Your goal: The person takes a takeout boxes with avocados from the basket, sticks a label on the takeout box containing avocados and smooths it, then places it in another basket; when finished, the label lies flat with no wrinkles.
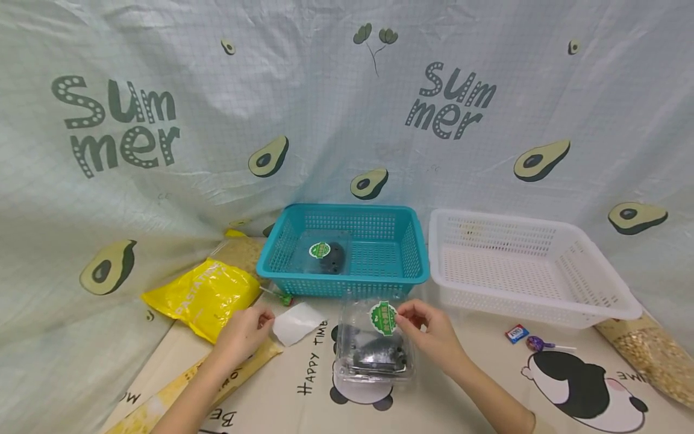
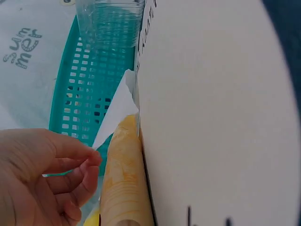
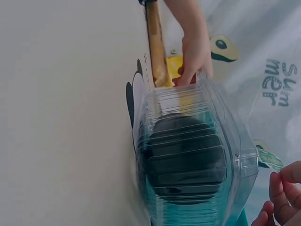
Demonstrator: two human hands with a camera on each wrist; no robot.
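A clear plastic clamshell box (image 1: 374, 361) with a dark, rounded item inside stands on the table in the middle. My right hand (image 1: 431, 331) is at its lid, thumb and forefinger pinching the edge of a green-and-white sticker (image 1: 383, 318). That sticker stands partly off the lid in the right wrist view. To the left, my left hand (image 1: 244, 331) has thumb and forefinger together at the corner of a white piece of paper (image 1: 295, 324). The paper rises from the table to those fingertips in the left wrist view (image 2: 117, 110).
A teal basket (image 1: 347, 283) behind holds a similar stickered box (image 1: 325, 253). Beside it stands a white basket (image 1: 531, 307). A yellow bag (image 1: 211, 295) and a long yellowish pack (image 1: 179, 392) lie left. A small candy (image 1: 517, 333), a lollipop (image 1: 535, 343) and a grain bag (image 1: 656, 355) lie right.
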